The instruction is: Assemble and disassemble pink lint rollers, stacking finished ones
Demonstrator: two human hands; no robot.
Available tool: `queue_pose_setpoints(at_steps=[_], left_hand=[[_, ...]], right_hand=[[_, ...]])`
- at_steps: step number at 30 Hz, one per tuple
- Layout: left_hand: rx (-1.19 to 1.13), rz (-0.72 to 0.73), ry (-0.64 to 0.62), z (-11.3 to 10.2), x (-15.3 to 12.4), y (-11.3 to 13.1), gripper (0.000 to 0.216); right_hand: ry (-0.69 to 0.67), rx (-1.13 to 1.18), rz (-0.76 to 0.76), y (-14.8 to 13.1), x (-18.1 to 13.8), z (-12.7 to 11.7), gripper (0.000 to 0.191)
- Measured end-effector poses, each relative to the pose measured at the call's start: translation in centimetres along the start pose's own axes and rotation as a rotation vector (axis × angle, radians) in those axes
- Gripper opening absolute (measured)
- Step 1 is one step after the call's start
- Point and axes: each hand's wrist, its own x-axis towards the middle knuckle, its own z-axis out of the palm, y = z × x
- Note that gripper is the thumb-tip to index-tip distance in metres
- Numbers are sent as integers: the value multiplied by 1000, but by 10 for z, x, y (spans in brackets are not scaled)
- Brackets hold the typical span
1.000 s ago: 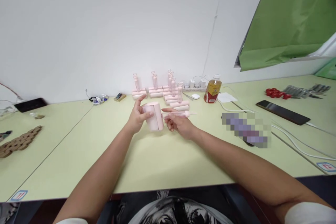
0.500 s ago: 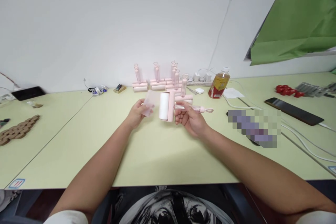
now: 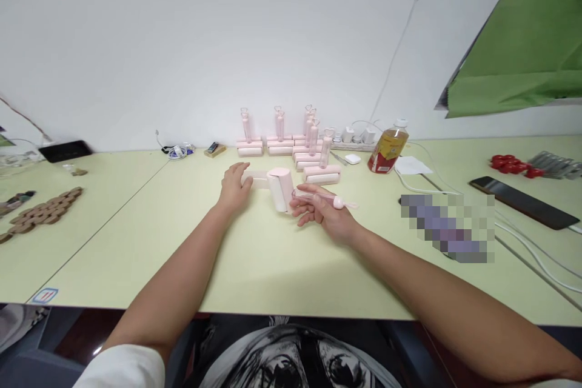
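My right hand is closed around the clear pink handle of a lint roller, held above the table. The roller's head, white with a pale pink casing, points left and tilts. A loop hangs from the handle's right end. To the left, my left hand grips the end of a pale translucent piece, which looks like a roller cover. This piece reaches toward the roller head; whether the two touch I cannot tell. Behind them, several similar lint rollers stand with handles upright.
A drink bottle stands at the right, near a power strip by the wall. Further right lie a black phone, white cables and red objects. Brown discs lie at the far left; a small box sits behind my left hand.
The roller head has turned and tilted in my right hand. My left hand has shifted slightly with the translucent piece, which now shows narrower. The whole view has swung a little left.
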Motion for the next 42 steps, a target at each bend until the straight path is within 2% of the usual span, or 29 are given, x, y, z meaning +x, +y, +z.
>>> queue_pose_setpoints(at_steps=[2, 3, 5, 8, 10, 14, 16, 18, 20, 25, 33, 42], left_hand=[[-248, 36, 40, 4, -9, 21, 37], [-415, 8, -15, 7, -16, 32, 38], [-696, -76, -201, 14, -30, 51, 47], [-893, -174, -325, 20, -43, 69, 53], [-940, -231, -368, 19, -43, 71, 54], [-889, -306, -511, 11, -36, 64, 50], [-857, -317, -637, 9, -36, 62, 48], [-804, -287, -746, 8, -38, 61, 47], [-717, -231, -802, 8, -40, 62, 45], [-590, -157, -818, 6, -40, 61, 48], [-485, 7, -904, -2, -31, 51, 45], [-484, 26, -878, -8, -26, 53, 44]], right_hand=[[-12, 94, 34, -2, -1, 2, 49], [-24, 126, 44, -4, -2, 4, 48], [-70, 156, 61, -8, -4, 7, 53], [-164, 145, 139, -11, -6, 8, 64], [-114, 103, 196, -9, -3, 6, 58], [232, 25, 170, -1, 8, -2, 30], [292, -10, 134, 1, 11, -4, 30], [254, -98, 110, 2, 13, -6, 33], [192, -193, 104, 2, 12, -6, 35], [122, -250, 171, 3, 12, -7, 38], [94, -277, 213, 5, 17, 0, 36], [98, -337, 175, 3, 19, 5, 38]])
